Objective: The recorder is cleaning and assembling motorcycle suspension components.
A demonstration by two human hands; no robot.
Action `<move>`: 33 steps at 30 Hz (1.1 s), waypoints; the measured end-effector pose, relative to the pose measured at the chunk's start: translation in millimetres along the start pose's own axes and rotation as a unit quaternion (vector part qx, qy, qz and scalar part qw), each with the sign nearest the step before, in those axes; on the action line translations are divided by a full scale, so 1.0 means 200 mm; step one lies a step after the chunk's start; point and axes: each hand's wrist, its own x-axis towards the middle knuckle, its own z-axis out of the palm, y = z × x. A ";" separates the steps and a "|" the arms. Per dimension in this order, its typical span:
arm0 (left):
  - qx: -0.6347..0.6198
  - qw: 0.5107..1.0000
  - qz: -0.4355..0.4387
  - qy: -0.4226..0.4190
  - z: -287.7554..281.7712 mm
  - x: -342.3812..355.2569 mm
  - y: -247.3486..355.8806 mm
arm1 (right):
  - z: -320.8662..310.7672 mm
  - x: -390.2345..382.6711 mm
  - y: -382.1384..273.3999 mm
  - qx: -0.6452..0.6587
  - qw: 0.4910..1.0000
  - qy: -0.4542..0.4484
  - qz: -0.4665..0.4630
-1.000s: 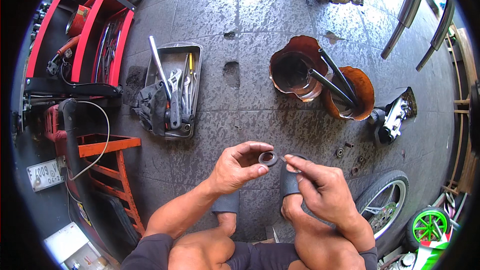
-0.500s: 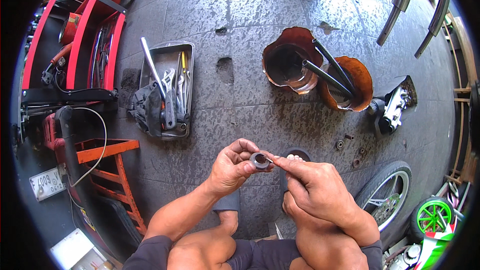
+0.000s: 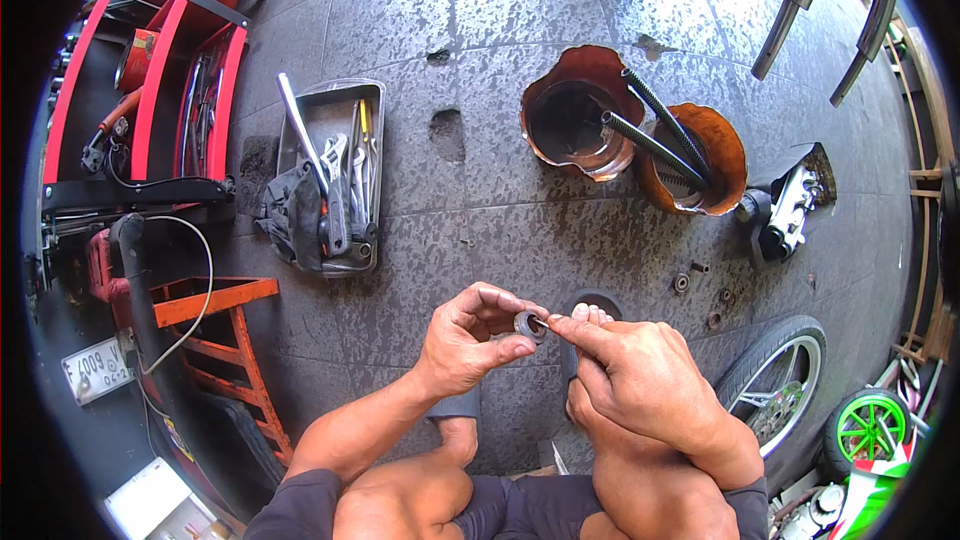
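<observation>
My left hand (image 3: 462,340) holds a small dark ring-shaped seal (image 3: 523,328) at its fingertips. The thumb is stretched out below the ring, and the fingers curl over its far side. From the right, my right hand (image 3: 640,365) is closed on a thin metal pick (image 3: 542,322), with the index finger laid along it. Only the pick's short tip shows, reaching to the ring's opening; its other end is hidden in my fist. Both hands are above the floor, in front of my knees.
A grey tray (image 3: 372,155) of wrenches lies ahead left. Two rusty cans (image 3: 570,65), one with long springs (image 3: 655,150), stand ahead right. Small metal rings (image 3: 682,283) and a wheel (image 3: 800,380) lie to the right. An orange frame (image 3: 240,340) stands left.
The ring has turned and shifted slightly right in my left hand, and the left thumb has come off its face. My right hand stays nearly in place with the pick at the ring.
</observation>
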 end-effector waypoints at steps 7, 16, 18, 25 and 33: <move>0.015 0.999 0.015 0.033 0.04 -0.02 0.01 | 0.01 -0.01 -0.01 -0.035 0.999 0.022 -0.023; 0.005 0.998 0.025 0.057 0.05 -0.02 0.00 | 0.03 -0.02 -0.05 -0.070 0.997 0.031 -0.016; -0.023 0.998 0.029 0.049 0.04 -0.02 0.00 | 0.02 -0.02 -0.05 -0.057 0.998 0.033 -0.015; -0.085 0.996 0.014 -0.002 0.04 0.00 -0.01 | 0.07 -0.03 -0.01 -0.001 0.997 0.070 -0.030; -0.231 0.969 -0.068 -0.060 0.00 0.00 0.01 | 0.09 -0.02 -0.01 0.023 0.992 0.103 -0.064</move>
